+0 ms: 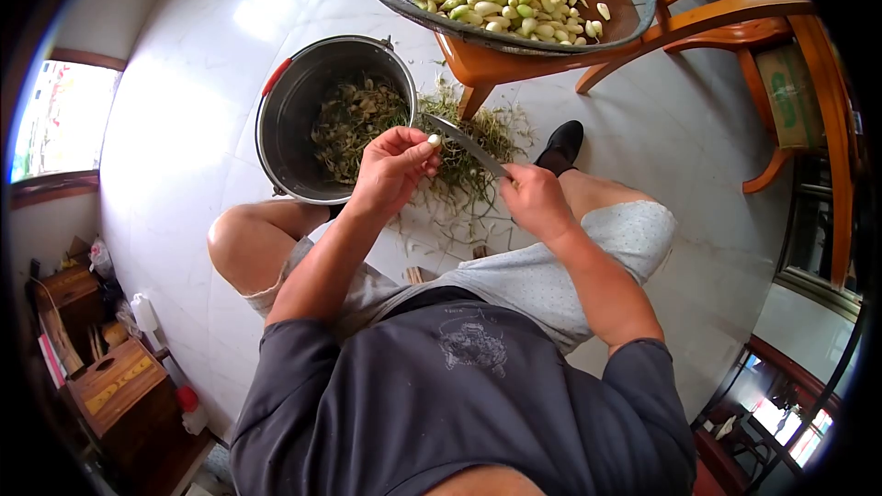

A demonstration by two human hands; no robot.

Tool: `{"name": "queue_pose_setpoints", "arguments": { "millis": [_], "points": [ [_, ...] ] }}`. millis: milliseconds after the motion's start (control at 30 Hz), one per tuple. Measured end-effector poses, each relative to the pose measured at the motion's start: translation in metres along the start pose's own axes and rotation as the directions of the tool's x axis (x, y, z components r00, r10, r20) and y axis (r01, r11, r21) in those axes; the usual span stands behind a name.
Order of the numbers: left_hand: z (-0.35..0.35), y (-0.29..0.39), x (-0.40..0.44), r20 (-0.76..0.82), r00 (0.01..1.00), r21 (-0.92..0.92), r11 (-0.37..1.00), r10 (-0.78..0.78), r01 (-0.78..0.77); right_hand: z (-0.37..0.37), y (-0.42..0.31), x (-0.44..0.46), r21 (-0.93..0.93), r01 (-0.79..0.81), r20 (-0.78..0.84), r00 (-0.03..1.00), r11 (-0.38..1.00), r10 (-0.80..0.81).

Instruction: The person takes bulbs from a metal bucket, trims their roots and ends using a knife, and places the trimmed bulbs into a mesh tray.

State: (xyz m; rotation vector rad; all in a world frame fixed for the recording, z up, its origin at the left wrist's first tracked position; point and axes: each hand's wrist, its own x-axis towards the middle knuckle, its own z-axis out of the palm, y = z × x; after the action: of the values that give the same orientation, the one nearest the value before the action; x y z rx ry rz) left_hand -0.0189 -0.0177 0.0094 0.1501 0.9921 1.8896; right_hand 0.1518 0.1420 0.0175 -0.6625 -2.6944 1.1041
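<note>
While the left hand [393, 165] pinches a small white bulb [435, 140] just right of the bucket [287, 133], its fingers closed together and hiding part of it, the right hand [536, 202], farther right, has its fingers clamped around a knife [473, 150], covering the handle. Whether blade and bulb touch is hard to make out. Above and right of the bucket, a fine-mesh basket [638, 23] of smooth, tapered bulbs [514, 0] is cut off at the top. Dry, papery scraps [358, 110] lie inside the round, metallic bucket; stringy green trimmings [496, 133] tangle to its right.
</note>
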Motion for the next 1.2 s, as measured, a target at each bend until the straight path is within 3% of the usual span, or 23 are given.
{"name": "queue_pose_setpoints", "arguments": {
  "millis": [200, 233, 300, 333, 400, 433, 533, 600, 700, 733, 800, 867, 900, 1000, 1067, 1167, 1200],
  "points": [
    [0.023, 0.037, 0.002, 0.057, 0.998, 0.109, 0.993, 0.032, -0.038, -0.01, 0.002, -0.002, -0.06, -0.226, 0.105, 0.967, 0.972, 0.232],
    [0.039, 0.052, 0.005, 0.019, 0.999, 0.188, 0.981, 0.046, -0.049, -0.01, 0.001, -0.002, -0.064, -0.213, 0.132, 0.967, 0.975, 0.22],
    [0.067, 0.081, 0.02, 0.093, 0.994, 0.326, 0.941, 0.063, -0.09, -0.011, 0.0, -0.001, -0.077, -0.184, 0.187, 0.963, 0.98, 0.195],
    [0.084, 0.094, 0.03, 0.088, 0.993, 0.432, 0.896, 0.076, -0.107, -0.01, 0.001, 0.0, -0.08, -0.181, 0.205, 0.959, 0.98, 0.194],
    [0.109, 0.114, 0.053, 0.254, 0.962, 0.478, 0.853, 0.097, -0.212, -0.008, 0.001, 0.002, -0.087, -0.179, 0.241, 0.951, 0.98, 0.195],
    [0.114, 0.125, 0.07, 0.296, 0.953, 0.595, 0.769, 0.061, -0.234, -0.008, 0.0, 0.002, -0.073, -0.194, 0.239, 0.949, 0.978, 0.206],
    [0.102, 0.147, 0.104, 0.252, 0.945, 0.77, 0.547, 0.21, -0.327, -0.013, -0.003, 0.0, -0.063, -0.22, 0.224, 0.947, 0.973, 0.229],
    [0.06, 0.16, 0.117, 0.111, 0.976, 0.856, 0.48, 0.188, -0.19, -0.017, -0.001, -0.002, -0.098, -0.217, 0.2, 0.952, 0.971, 0.232],
    [-0.028, 0.142, 0.127, -0.195, 0.966, 0.788, 0.614, 0.17, 0.051, -0.017, 0.004, -0.005, -0.011, -0.203, 0.181, 0.963, 0.979, 0.202],
    [-0.071, 0.125, 0.135, -0.18, 0.967, 0.759, 0.651, 0.18, 0.02, -0.017, 0.003, -0.003, -0.031, -0.221, 0.208, 0.952, 0.975, 0.222],
    [-0.131, 0.089, 0.134, -0.324, 0.917, 0.797, 0.589, 0.233, 0.132, -0.018, -0.001, 0.0, -0.078, -0.258, 0.266, 0.925, 0.963, 0.27],
    [-0.177, 0.059, 0.135, -0.464, 0.866, 0.774, 0.561, 0.187, 0.293, -0.015, -0.002, 0.003, -0.08, -0.212, 0.278, 0.933, 0.974, 0.226],
    [-0.205, 0.043, 0.14, -0.479, 0.849, 0.833, 0.421, 0.224, 0.359, -0.012, 0.001, 0.003, -0.08, -0.208, 0.29, 0.931, 0.975, 0.222],
    [-0.221, 0.02, 0.144, -0.369, 0.872, 0.929, 0.167, 0.321, 0.331, -0.009, -0.003, 0.012, -0.069, -0.214, 0.327, 0.918, 0.974, 0.225],
    [-0.23, 0.007, 0.16, -0.387, 0.905, 0.919, -0.003, 0.176, 0.393, -0.007, -0.008, 0.017, -0.046, -0.238, 0.346, 0.907, 0.97, 0.239],
    [-0.239, -0.009, 0.179, -0.395, 0.911, 0.892, -0.191, 0.116, 0.411, -0.005, -0.015, 0.025, -0.052, -0.26, 0.382, 0.887, 0.964, 0.26],
    [-0.241, -0.008, 0.183, -0.413, 0.907, 0.885, -0.195, 0.085, 0.422, -0.004, -0.016, 0.025, -0.054, -0.263, 0.39, 0.882, 0.963, 0.262]
  ]
}}
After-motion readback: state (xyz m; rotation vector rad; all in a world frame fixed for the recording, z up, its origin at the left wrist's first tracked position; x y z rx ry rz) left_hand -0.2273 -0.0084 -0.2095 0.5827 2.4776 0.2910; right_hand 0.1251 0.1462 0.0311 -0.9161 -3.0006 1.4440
